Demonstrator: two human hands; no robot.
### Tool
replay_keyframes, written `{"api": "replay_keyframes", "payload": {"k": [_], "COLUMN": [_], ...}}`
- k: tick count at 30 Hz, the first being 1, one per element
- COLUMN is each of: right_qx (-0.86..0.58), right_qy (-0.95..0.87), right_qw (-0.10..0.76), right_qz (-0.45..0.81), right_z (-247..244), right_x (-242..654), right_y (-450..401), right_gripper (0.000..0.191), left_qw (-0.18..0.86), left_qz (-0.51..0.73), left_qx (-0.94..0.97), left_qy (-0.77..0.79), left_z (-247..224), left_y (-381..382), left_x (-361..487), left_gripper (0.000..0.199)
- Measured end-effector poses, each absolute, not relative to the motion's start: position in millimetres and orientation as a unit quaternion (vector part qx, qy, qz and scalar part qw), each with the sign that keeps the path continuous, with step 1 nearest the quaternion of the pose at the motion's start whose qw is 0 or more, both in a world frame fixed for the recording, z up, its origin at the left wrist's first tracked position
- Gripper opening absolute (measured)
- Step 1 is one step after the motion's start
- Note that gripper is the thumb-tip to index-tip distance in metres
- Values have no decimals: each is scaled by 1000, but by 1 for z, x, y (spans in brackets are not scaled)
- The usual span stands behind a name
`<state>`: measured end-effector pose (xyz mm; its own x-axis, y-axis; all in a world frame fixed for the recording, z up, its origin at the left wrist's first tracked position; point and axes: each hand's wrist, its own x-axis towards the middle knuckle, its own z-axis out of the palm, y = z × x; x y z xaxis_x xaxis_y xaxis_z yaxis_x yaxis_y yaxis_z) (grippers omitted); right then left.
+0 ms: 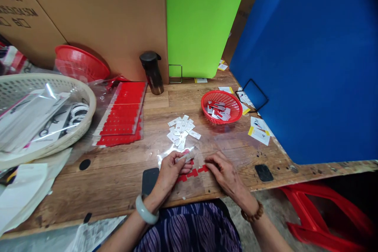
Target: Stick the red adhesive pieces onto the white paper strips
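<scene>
My left hand (172, 171) is closed on a small white card (186, 158), pinched between thumb and fingers. Under and beside it lies a clear plastic sheet (189, 190) with several small red cut-out pieces (192, 173) on it. My right hand (226, 171) has its thumb and fingertips pinched together at the end of a red piece (203, 169) at the right of that row. Just beyond the hands is a loose pile of small white printed cards (182, 130). Further right, a red plastic basket (205, 113) holds more cards with red on them.
Stacked red sheets (121, 114) lie left, beside a large cream basket (91, 104) of packaged items. A dark tumbler (152, 73) stands behind. A green panel (203, 19) and a blue panel (313, 71) border the table. A red stool (313, 212) is below right.
</scene>
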<state>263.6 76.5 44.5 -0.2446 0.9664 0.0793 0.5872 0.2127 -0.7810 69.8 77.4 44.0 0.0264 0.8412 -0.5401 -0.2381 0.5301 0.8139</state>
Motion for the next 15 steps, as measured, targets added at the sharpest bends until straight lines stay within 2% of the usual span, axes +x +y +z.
{"api": "replay_keyframes", "payload": {"k": [4,11,15], "right_qx": [-544,-561,-570], "right_qy": [-732,-733,-718], "right_qw": [254,240,280], "right_qz": [321,300,286], "right_z": [38,35,30], "right_x": [259,255,252], "right_y": [60,61,55], "right_gripper": [12,14,12], "left_qw": [673,665,667], "left_qz": [402,401,403], "left_qx": [273,288,279], "left_qy": [558,561,561], "left_z": [42,26,26], "left_y": [76,76,76], "left_x": [77,83,83], "left_gripper": [27,27,26]}}
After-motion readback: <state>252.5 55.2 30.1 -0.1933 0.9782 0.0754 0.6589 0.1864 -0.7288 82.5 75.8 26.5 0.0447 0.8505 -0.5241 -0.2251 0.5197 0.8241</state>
